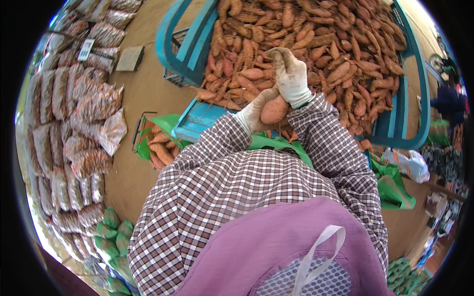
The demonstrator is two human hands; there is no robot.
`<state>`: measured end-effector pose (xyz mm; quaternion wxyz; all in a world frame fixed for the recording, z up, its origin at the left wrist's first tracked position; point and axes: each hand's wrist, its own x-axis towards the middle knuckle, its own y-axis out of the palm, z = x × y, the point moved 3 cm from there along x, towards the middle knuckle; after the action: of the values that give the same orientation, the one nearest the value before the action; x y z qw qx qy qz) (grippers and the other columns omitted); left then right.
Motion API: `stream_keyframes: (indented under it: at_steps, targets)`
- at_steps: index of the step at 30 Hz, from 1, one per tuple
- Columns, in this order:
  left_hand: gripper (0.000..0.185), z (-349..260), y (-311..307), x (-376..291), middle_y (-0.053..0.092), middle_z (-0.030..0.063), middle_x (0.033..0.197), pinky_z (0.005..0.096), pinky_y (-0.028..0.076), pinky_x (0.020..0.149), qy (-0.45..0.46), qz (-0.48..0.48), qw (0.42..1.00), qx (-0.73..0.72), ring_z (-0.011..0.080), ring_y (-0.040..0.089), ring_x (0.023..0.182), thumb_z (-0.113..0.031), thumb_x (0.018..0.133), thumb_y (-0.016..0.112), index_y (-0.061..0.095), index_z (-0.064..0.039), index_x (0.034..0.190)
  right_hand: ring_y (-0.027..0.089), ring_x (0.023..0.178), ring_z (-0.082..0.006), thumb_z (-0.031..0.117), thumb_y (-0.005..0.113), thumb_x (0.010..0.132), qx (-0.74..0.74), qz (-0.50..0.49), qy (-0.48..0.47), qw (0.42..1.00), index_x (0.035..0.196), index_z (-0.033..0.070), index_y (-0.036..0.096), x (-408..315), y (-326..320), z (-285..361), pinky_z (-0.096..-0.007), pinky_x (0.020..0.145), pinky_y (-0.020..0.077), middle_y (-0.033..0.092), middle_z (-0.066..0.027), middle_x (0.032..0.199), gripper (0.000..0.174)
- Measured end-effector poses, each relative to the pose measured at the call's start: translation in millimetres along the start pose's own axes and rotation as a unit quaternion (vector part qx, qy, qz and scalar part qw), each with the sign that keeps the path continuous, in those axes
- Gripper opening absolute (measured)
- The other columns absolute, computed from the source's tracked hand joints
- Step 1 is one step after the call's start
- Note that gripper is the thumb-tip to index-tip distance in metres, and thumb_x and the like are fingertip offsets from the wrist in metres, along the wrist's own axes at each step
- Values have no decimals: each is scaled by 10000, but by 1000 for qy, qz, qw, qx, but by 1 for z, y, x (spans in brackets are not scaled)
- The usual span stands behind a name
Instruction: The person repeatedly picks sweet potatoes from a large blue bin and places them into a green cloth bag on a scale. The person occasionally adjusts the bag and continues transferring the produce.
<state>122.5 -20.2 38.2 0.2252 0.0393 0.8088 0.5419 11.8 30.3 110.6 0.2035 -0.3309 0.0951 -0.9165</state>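
My left hand (255, 109), in a soiled white knit glove, holds a plump, smooth sweet potato (274, 110) near my body. Just beyond it is my right hand (291, 76), gloved the same way, its wrist close to the sweet potato. The right fingers are bent together and point left over the pile; their inner side is hidden, so I cannot tell if they grip anything. A large heap of reddish-brown sweet potatoes (314, 40) with thin roots lies under and beyond both hands. It rests on a blue metal-framed table (207, 120) with raised side rails.
Left of the table, a green-lined crate (142, 144) holds sweet potatoes. Clear filled bags (59, 96) are stacked far left, with green sacks (114, 236) nearer. A square block (129, 58) lies on the dirt floor. A green bag (392, 185) and white plastic bag (407, 162) are on the right.
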Motion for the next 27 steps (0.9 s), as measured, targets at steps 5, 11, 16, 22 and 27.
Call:
stream_keyframes:
  at_steps: [5,11,16,22,27]
  targets:
    - [664,-7,-27,-65,597,157,1253,523,514,959,43,-61,987,-144,317,613,1107,-389,796,766,513,-38,1299,649,643,-307,195,592,936,-184,173,-111,961,1046,114,612,-22,12,-38,-404,554,507,656,-128,739,138]
    - [667,-70,-76,-251,610,134,1178,417,544,895,501,-350,791,25,276,630,1036,-417,816,737,488,-17,1288,627,882,-300,255,557,967,-265,142,106,948,1138,73,608,-77,-118,-133,-384,766,489,651,-139,962,255]
    - [787,-93,-131,-374,656,201,1078,368,545,871,518,-642,504,256,254,664,952,-463,813,733,479,58,1346,609,1082,-294,304,527,992,-387,174,187,886,1214,38,605,-110,-222,-168,-368,942,475,646,-148,1148,355]
    - [876,-45,-270,-333,353,307,1438,463,367,1060,-174,-735,429,496,426,408,1274,-574,848,558,263,-73,1503,609,1050,-225,211,567,980,-181,156,324,915,1192,11,607,-149,-186,-175,-328,929,479,652,-115,1137,293]
    - [808,-15,-297,-276,408,284,1409,444,405,1049,-19,-698,466,544,425,476,1245,-383,866,588,219,-36,1496,605,1049,-215,155,581,964,-102,222,294,924,1191,-6,600,-179,-152,-150,-316,936,473,640,-122,1146,279]
